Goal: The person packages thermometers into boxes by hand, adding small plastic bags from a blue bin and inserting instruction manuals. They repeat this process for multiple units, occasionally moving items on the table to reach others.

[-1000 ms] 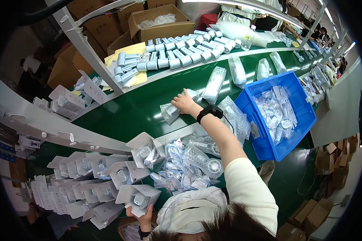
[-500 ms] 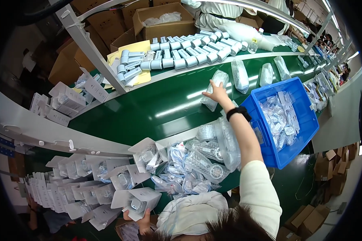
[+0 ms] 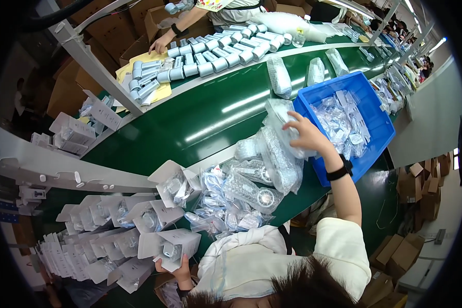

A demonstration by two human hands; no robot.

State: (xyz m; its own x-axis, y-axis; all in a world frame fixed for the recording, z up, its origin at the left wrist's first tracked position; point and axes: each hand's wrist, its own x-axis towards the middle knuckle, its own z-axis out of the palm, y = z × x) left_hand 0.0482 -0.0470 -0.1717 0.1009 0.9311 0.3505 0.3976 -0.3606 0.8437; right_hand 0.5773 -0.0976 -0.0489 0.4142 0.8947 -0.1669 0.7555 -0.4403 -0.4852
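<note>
Across the workroom ran a long green tabletop [image 3: 190, 136], with a big blue bin [image 3: 382, 131] of clear-bagged parts [image 3: 339, 120] by its near edge, on the right. Rows of open white boxes [image 3: 82, 251] crowded the lower left. Nearer than those rows, the left hand [image 3: 181, 272] gripped a white carton [image 3: 185, 242], open, a bagged piece [image 3: 172, 250] showing inside. Just left of the bin, above other wrapped packages [image 3: 280, 161], was a bubble-wrapped package [image 3: 277, 115]; the right hand [image 3: 309, 134] lay over it, fingers spread and bent, but whether they gripped could not be told. Grey-blue gadgets [image 3: 218, 64] lined the far side, where a co-worker's hand [image 3: 160, 43] reached down near them.
</note>
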